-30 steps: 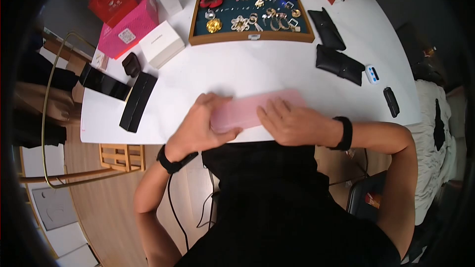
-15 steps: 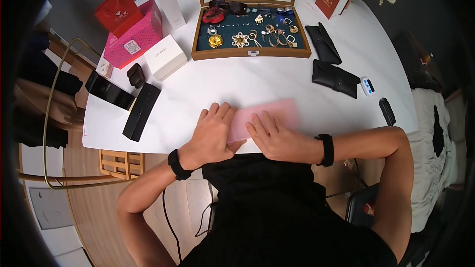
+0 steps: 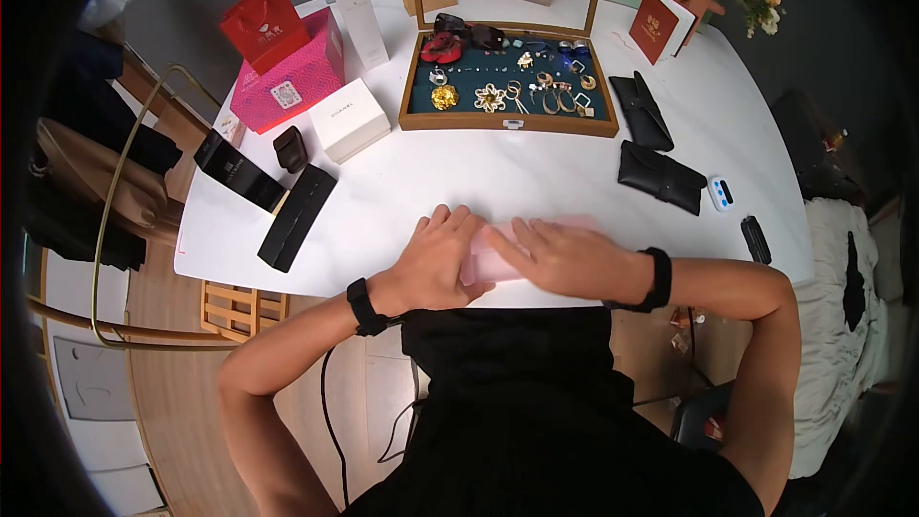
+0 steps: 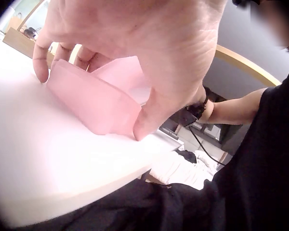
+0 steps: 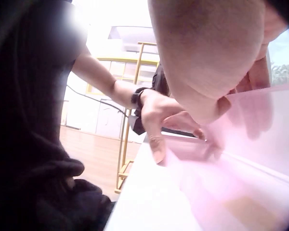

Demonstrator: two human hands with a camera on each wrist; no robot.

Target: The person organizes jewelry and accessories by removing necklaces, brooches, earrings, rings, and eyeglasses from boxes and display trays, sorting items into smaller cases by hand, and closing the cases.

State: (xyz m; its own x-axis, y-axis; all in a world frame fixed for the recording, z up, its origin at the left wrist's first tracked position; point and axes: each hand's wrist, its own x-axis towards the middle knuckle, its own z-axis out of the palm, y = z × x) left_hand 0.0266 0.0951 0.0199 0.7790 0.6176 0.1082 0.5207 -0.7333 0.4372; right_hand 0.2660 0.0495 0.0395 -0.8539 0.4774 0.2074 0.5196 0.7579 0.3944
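A translucent pink plastic case (image 3: 481,260) lies near the table's front edge, partly covered by both hands. My left hand (image 3: 433,263) grips its left end, the thumb at the near side and the fingers at the far side. In the left wrist view, the pink case (image 4: 89,101) shows its end wall, with a raised pink flap behind it. My right hand (image 3: 579,260) pinches the upright pink lid (image 5: 285,127); its fingers show through the plastic in the right wrist view. A blurred tan patch (image 5: 253,211) shows in the lower part of the case.
Behind stands an open wooden jewelry box (image 3: 512,122). Left are black boxes (image 3: 297,220), a white box (image 3: 349,124) and a pink box (image 3: 287,86) under a red bag (image 3: 268,29). Black pouches (image 3: 661,175), a white-blue gadget (image 3: 720,194) and a small black item (image 3: 755,239) lie right.
My right hand has moved closer to my left hand and covers more of the case's middle. The left hand keeps its hold on the left end. The head view has shifted.
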